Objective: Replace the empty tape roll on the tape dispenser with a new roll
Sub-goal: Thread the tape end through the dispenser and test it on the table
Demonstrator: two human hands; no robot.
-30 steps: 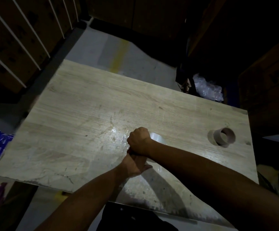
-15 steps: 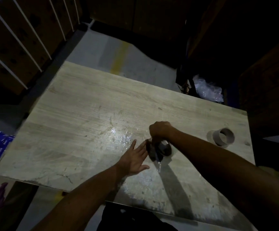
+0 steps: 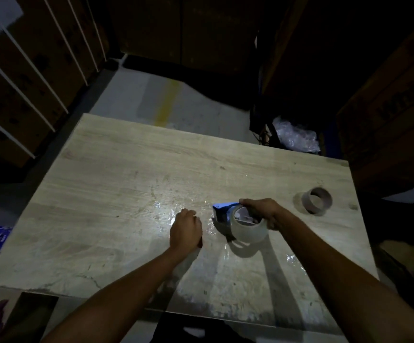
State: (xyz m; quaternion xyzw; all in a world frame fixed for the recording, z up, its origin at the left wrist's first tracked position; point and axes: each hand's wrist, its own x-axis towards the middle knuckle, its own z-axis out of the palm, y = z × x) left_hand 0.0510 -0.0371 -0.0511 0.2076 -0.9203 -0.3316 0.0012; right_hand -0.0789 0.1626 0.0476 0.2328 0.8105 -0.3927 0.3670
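Dim storeroom, cardboard boxes (image 3: 22, 78) stacked far left and right; pale wood-grain table (image 3: 116, 189) fills the middle of the view, scuffed, with glossy patches near its centre. Right hand (image 3: 262, 212) comes from the near right, fingers closed over the top of the tape dispenser (image 3: 222, 214); dispenser sits right of table centre, blue and dark body partly hidden; clear tape roll (image 3: 246, 230) mounted on it, facing near-left. Left hand (image 3: 186, 231) rests just left of the dispenser, fingers curled into a loose fist, apart from it; nothing visible in its grip. Empty cardboard core (image 3: 316, 201) lies on the table well to the right, near the far-right edge, untouched. Crumpled plastic wrap (image 3: 296, 137) beyond the far table edge.
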